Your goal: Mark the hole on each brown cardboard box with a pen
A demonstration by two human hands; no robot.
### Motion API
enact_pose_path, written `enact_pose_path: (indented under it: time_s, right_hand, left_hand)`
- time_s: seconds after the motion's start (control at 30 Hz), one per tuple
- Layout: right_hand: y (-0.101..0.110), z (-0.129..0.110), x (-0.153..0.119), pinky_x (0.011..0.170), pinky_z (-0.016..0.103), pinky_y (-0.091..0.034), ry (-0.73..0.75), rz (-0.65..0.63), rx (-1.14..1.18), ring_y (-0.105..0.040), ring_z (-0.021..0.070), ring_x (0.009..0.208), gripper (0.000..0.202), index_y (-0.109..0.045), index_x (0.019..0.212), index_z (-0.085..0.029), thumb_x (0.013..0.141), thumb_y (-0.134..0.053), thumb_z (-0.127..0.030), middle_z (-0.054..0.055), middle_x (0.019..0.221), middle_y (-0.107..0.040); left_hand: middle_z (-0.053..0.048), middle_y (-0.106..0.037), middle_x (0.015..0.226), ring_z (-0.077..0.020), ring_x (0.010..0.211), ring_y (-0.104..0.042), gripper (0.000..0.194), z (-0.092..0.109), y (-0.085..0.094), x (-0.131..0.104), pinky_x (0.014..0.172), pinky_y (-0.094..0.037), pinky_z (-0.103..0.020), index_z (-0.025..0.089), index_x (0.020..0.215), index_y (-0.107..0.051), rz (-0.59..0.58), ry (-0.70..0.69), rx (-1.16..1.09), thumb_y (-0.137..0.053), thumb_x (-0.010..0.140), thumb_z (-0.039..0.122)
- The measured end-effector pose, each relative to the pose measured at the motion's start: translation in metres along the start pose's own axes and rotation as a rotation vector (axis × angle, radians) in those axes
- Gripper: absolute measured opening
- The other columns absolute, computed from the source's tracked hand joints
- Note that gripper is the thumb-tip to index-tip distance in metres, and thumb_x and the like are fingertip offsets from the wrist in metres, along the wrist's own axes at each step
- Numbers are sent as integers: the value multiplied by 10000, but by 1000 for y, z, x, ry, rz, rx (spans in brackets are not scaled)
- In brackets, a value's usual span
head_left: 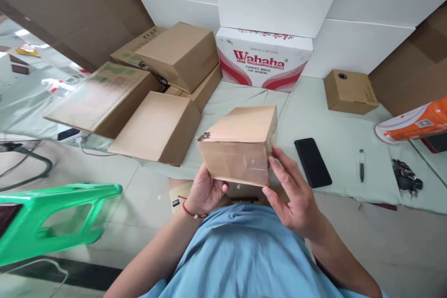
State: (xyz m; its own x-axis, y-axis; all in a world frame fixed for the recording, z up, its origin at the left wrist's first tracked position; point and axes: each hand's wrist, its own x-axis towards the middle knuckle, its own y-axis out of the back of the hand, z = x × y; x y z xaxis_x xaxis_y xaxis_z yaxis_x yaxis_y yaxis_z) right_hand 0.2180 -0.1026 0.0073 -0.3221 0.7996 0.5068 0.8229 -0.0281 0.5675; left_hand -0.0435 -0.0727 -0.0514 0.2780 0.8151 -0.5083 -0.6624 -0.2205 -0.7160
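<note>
A brown cardboard box (235, 160) is held tilted in front of my body, over the table's near edge. Clear tape shines on its near side, and its upper left corner looks dark and scuffed. My left hand (208, 189) supports it from below at the left, with most of the fingers hidden beneath. On the other side, my right hand (291, 191) has its fingers apart, their tips at the box's lower right edge. A black phone (313, 162) lies on the table to the right of my right hand.
Several cardboard boxes (150, 123) are stacked at the left. A white and red Wahaha carton (263, 60) stands behind. Rightward are a small box (350, 92), a pen (362, 166), keys (407, 178) and an orange-white bottle (412, 122). A green stool (66, 195) stands at the left.
</note>
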Motion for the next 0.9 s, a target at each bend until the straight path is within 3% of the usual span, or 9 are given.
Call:
enact_pose_path:
  time_s: [0.07,0.13,0.27,0.4,0.5,0.63,0.77,0.9]
  right_hand:
    - [7,0,-1,1287,593,-503,-35,-3,49,-474,363,1621,817,-382,1750,-359,1012,-685,-181,77,1799,-409]
    - [11,0,-2,1227,565,-575,-73,-3,135,-474,365,1621,761,-451,1716,-375,1015,-665,-171,58,1800,-410]
    - [10,2,-7,995,442,-724,-139,31,252,-544,323,1572,698,-544,1648,-422,1029,-601,-105,22,1782,-444]
    - [7,8,-8,1161,522,-629,-139,60,205,-585,306,1534,641,-611,1599,-417,1038,-610,-106,36,1714,-545]
    - [3,11,-10,1240,539,-548,-180,65,228,-585,303,1533,595,-638,1575,-420,1048,-625,-143,37,1698,-567]
    - [-8,19,-17,1079,454,-632,-355,216,467,-727,252,1294,511,-665,1529,-420,1049,-676,-245,63,1666,-586]
    - [-20,29,-23,942,391,-629,-508,443,650,-721,222,1093,479,-693,1454,-372,981,-772,-370,73,1275,-747]
    - [-23,33,-26,680,313,-580,-633,427,707,-646,182,828,530,-693,1441,-324,938,-803,-450,55,1057,-713]
  left_hand:
    - [-54,-847,968,-187,650,-786,419,7,-16,-8,464,-623,-239,215,1290,-742,-22,-86,41,-573,1086,540]
    - [-71,-835,929,-213,697,-800,577,13,-31,-15,471,-620,-242,194,1255,-744,-62,-166,122,-621,1019,705]
    - [-111,-839,935,-252,791,-818,699,23,-48,-26,525,-614,-248,201,1172,-738,-100,-288,279,-706,888,838]
    - [-92,-839,889,-215,695,-780,645,29,-48,-29,537,-560,-243,224,1173,-736,-61,-375,342,-726,894,805]
    - [-69,-815,845,-177,622,-711,584,29,-47,-32,524,-488,-237,199,1233,-754,-5,-441,421,-807,891,669]
    - [-53,-765,832,-145,656,-597,592,22,-48,-36,571,-434,-250,161,1371,-757,26,-496,564,-834,905,517]
    - [-6,-665,798,-141,722,-530,664,17,-53,-34,689,-445,-270,191,1522,-693,-14,-523,743,-829,921,438]
    - [7,-604,815,-147,771,-515,625,18,-54,-26,718,-444,-264,220,1536,-683,13,-542,862,-783,943,389]
